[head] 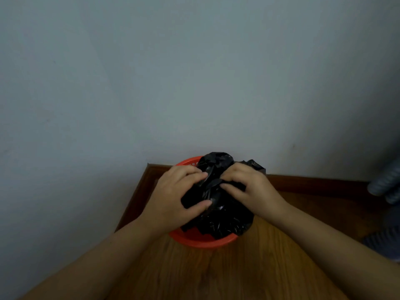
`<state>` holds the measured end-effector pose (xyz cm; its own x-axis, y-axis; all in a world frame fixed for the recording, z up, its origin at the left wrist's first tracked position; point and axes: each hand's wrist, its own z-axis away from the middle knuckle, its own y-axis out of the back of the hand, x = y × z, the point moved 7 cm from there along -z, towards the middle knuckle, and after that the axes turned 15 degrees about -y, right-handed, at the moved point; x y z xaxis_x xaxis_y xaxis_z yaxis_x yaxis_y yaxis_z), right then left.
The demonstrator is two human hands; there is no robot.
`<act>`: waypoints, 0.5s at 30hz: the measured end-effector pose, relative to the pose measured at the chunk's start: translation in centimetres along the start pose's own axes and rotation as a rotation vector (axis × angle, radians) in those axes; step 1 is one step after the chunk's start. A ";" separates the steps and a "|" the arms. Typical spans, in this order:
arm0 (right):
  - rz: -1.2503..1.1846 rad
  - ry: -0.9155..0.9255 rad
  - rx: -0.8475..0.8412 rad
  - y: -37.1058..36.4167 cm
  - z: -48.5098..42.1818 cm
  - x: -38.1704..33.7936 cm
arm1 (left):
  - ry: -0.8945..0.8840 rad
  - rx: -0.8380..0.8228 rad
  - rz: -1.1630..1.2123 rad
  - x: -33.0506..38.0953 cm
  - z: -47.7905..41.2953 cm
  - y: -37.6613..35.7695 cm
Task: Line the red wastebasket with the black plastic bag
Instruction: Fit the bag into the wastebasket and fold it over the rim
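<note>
A red wastebasket (201, 242) stands on the wooden floor close to the wall. A crumpled black plastic bag (220, 221) fills its mouth and bulges above the rim, with one flap hanging over the far right edge. My left hand (175, 198) grips the bag's left side, thumb and fingers pinching folds of plastic. My right hand (249, 189) grips the bag's upper right part, fingers curled into the plastic. Most of the basket's rim is hidden by the bag and my hands; only the near edge and a far-left piece show.
A pale wall (194, 72) rises right behind the basket, with a wooden skirting board (313, 180) along its foot. A grey ribbed hose (387, 182) and dark fabric (383, 241) lie at the right edge. Wooden floor (216, 273) stretches toward me.
</note>
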<state>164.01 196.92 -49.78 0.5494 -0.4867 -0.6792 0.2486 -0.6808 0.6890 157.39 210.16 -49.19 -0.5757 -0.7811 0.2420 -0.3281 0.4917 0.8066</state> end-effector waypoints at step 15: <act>0.273 0.008 -0.255 -2.0 2.9 2.1 | 0.010 -0.280 -0.063 -1.4 6.2 -2.5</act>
<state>162.41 195.66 -53.30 0.6292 -0.6265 -0.4600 0.2823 -0.3672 0.8863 154.36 212.39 -54.82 -0.5530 -0.8111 0.1907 -0.1426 0.3176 0.9374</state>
